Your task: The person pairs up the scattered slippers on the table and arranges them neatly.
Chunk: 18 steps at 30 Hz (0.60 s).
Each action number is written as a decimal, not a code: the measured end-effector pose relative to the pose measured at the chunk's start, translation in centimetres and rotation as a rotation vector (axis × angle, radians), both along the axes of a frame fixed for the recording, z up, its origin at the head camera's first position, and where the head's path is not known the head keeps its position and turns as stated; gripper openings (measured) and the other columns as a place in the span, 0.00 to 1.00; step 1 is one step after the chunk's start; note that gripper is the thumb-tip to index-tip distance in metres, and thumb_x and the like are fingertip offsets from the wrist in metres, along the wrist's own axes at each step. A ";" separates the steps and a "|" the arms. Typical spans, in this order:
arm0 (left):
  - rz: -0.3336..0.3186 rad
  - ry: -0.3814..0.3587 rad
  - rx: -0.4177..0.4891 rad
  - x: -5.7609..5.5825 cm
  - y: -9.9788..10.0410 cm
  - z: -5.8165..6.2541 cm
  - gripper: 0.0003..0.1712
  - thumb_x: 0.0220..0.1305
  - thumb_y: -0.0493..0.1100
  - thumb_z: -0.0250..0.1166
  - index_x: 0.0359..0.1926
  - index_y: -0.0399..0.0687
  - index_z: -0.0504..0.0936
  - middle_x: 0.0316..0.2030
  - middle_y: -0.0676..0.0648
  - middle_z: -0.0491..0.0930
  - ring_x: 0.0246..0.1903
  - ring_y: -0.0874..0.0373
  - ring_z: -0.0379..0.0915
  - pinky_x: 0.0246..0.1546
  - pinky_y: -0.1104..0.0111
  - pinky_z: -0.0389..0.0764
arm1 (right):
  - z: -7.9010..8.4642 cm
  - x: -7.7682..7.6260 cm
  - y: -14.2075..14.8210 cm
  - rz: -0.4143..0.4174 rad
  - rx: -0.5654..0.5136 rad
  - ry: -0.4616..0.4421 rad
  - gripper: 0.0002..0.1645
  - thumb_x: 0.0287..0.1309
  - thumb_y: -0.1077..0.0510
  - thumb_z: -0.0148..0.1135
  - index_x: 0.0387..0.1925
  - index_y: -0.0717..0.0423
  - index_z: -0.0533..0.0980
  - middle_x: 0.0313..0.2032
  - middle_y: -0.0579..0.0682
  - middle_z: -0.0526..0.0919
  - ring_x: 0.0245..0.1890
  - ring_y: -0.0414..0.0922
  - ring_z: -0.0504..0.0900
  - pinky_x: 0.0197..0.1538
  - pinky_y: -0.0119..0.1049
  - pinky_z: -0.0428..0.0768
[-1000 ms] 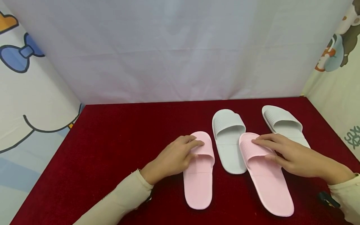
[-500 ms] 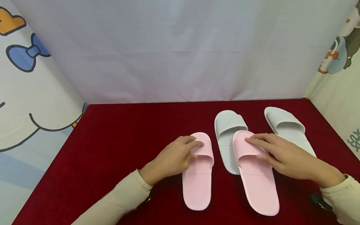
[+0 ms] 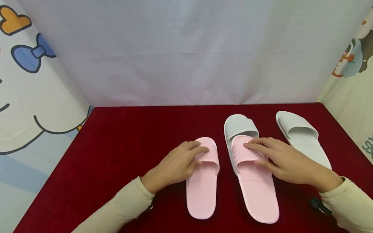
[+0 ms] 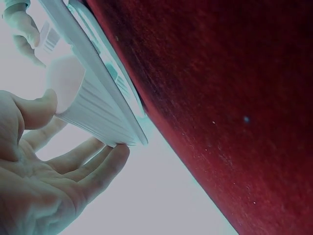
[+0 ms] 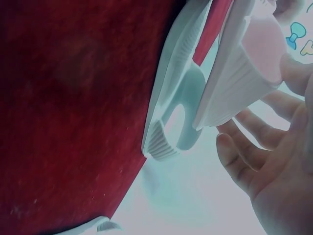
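Observation:
A pink slipper (image 3: 201, 194) with a ribbed strap stands in the middle of the head view, toe away from me. My left hand (image 3: 180, 160) holds it by the strap from the left, thumb at the strap's opening and fingers on top. My right hand (image 3: 279, 158) grips a second pink slipper (image 3: 257, 194) the same way from the right. That slipper's toe overlaps a white slipper (image 3: 240, 124) and hides most of its sole. In the right wrist view, the pink slipper (image 5: 232, 93) shows raised above the white slipper (image 5: 168, 112) on the cloth.
Another white slipper (image 3: 303, 139) lies at the right, partly behind my right forearm. Dark red cloth (image 3: 131, 139) covers the table. A pale curtain (image 3: 189, 64) hangs behind its far edge, with printed cartoon panels on both sides.
My right hand has brought its pink slipper leftward over the white slipper and turned it straighter. The left hand and its slipper have shifted only slightly left. The head view has turned a little left.

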<state>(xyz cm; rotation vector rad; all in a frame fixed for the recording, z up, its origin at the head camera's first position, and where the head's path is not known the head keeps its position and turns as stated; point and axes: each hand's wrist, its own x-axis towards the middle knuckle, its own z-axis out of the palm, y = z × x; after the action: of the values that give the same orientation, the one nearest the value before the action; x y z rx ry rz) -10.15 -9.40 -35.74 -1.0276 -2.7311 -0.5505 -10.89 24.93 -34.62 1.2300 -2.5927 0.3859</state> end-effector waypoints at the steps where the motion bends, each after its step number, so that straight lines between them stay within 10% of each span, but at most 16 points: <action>1: 0.002 -0.001 0.000 0.0 -0.1 0.0 0.20 0.63 0.35 0.65 0.55 0.54 0.82 0.54 0.42 0.80 0.55 0.48 0.78 0.56 0.57 0.80 | 0.0 -0.1 -0.2 0.003 0.004 -0.002 0.33 0.58 0.57 0.69 0.66 0.45 0.73 0.59 0.45 0.78 0.56 0.46 0.78 0.59 0.36 0.67; 18: 0.029 0.004 -0.006 0.1 -1.1 -0.4 0.21 0.63 0.36 0.64 0.57 0.55 0.81 0.57 0.44 0.79 0.58 0.49 0.77 0.59 0.57 0.79 | -0.4 -0.8 -3.2 0.006 0.046 -0.049 0.31 0.62 0.56 0.65 0.66 0.49 0.72 0.59 0.50 0.78 0.57 0.49 0.79 0.57 0.47 0.76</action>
<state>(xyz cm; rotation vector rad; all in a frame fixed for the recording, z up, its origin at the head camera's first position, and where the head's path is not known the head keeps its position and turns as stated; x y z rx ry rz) -10.03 -10.49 -36.13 -0.9883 -2.7414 -0.5353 -11.66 21.75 -35.05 1.2583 -2.6534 0.3642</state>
